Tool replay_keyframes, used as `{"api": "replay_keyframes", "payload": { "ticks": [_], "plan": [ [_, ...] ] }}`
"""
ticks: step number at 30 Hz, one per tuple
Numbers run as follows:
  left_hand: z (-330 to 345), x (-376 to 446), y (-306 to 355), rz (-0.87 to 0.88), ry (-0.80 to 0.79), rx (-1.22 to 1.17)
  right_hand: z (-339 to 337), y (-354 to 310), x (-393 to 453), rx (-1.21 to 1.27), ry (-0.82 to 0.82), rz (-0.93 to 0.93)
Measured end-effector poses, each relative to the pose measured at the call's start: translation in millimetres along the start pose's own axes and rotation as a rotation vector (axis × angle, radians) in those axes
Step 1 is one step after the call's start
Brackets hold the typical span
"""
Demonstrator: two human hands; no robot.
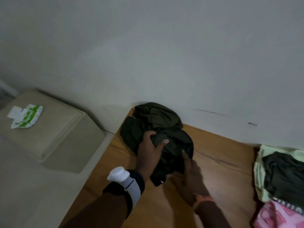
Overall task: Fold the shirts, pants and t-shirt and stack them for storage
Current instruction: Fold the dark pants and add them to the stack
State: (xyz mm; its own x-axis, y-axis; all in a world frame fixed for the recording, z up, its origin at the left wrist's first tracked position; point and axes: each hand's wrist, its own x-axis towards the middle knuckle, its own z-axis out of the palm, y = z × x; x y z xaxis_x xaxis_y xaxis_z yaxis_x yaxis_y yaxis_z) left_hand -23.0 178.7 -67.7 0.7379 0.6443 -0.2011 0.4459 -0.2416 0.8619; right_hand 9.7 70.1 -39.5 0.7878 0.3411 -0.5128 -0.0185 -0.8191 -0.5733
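Dim light here, and the dark clothes pile [158,129] sits bunched at the far corner of the wooden counter [222,162], pushed right up against the wall [148,55]. It reads as dark olive or black cloth; which garment is which, and how many there are, cannot be made out in the gloom. The left hand [150,150] is on top of the heap, fingers curled into the fabric and thumb laid across a fold, so it grips the cloth. A white band [130,183] wraps that wrist over a dark sleeve. The right hand [189,173] is blurred; its fingers lie fairly straight along the near right edge of the pile, touching it, and whether they pinch anything is not clear. An orange band [204,199] shows at that wrist.

Over at the right edge, a stack of folded clothes [283,176] is cut off by the frame: dark cloth on pale green, with pink fabric [276,216] nearest the camera, only partly visible. Left of the counter stands a beige box [62,137] with a green-and-white packet [26,116] on top; its print is too blurred to read.
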Motion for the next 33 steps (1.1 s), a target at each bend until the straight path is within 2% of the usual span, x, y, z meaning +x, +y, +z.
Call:
{"api": "replay_keyframes", "payload": {
  "ticks": [1,3,6,8,10,12,14,15,19,20,22,25,27,29,30,33],
  "plan": [
    [-8.9,-7.2,12.6,-0.03,-0.054,-0.104,6.8,37.9,-22.4,0.058,-0.041,-0.093],
    [-31.8,-16.3,34.5,-0.075,-0.145,-0.257,22.4,36.3,-27.2,0.147,0.026,-0.047],
    [-67.8,-19.5,70.8,-0.155,-0.352,-0.491,26.2,6.0,-52.1,0.335,0.245,-0.16],
    [-92.9,-14.4,97.2,-0.246,-0.469,-0.626,-8.0,6.2,-69.1,0.434,0.349,-0.217],
    [-116.5,-10.5,126.3,-0.359,-0.54,-0.712,-48.5,-8.9,-96.2,0.439,0.351,-0.239],
    [-136.6,-13.3,149.4,-0.37,-0.606,-0.768,-86.5,-34.3,-120.2,0.398,0.452,-0.27],
    [-151.9,-28.0,173.7,-0.309,-0.654,-0.76,-128.1,-60.2,-142.0,0.498,0.53,-0.243],
    [-155.4,-30.2,168.0,-0.259,-0.671,-0.712,-137.0,-75.5,-140.9,0.575,0.449,-0.196],
    [-177.3,-82.9,193.4,0.15,-0.859,-0.233,-203.3,-129.6,-186.3,0.824,0.203,-0.112],
    [-183.6,-107.1,202.2,0.228,-0.857,-0.124,-219.0,-142.6,-211.6,0.851,0.144,-0.137],
    [-177.9,-126.5,196.4,0.23,-0.805,-0.057,-236.2,-160.4,-232.2,0.958,-0.006,-0.229],
    [-164.7,-153.2,187.0,0.205,-0.741,-0.243,-262.6,-171.3,-262.6,0.943,-0.125,-0.29],
    [-160.7,-174.2,204.5,0.256,-0.615,-0.212,-288.8,-164.5,-294.7,0.883,-0.136,-0.337],
    [-159.5,-173.0,216.0,0.22,-0.465,-0.24,-308.4,-158.0,-312.2,0.861,-0.071,-0.35],
    [-160.6,-172.2,223.4,0.169,-0.451,-0.294,-318.8,-149.8,-320.3,0.804,-0.005,-0.36],
    [-170.4,-167.1,244.4,0.085,-0.53,-0.515,-343.9,-123.1,-324.9,0.332,0.407,-0.346]
  ]
}}
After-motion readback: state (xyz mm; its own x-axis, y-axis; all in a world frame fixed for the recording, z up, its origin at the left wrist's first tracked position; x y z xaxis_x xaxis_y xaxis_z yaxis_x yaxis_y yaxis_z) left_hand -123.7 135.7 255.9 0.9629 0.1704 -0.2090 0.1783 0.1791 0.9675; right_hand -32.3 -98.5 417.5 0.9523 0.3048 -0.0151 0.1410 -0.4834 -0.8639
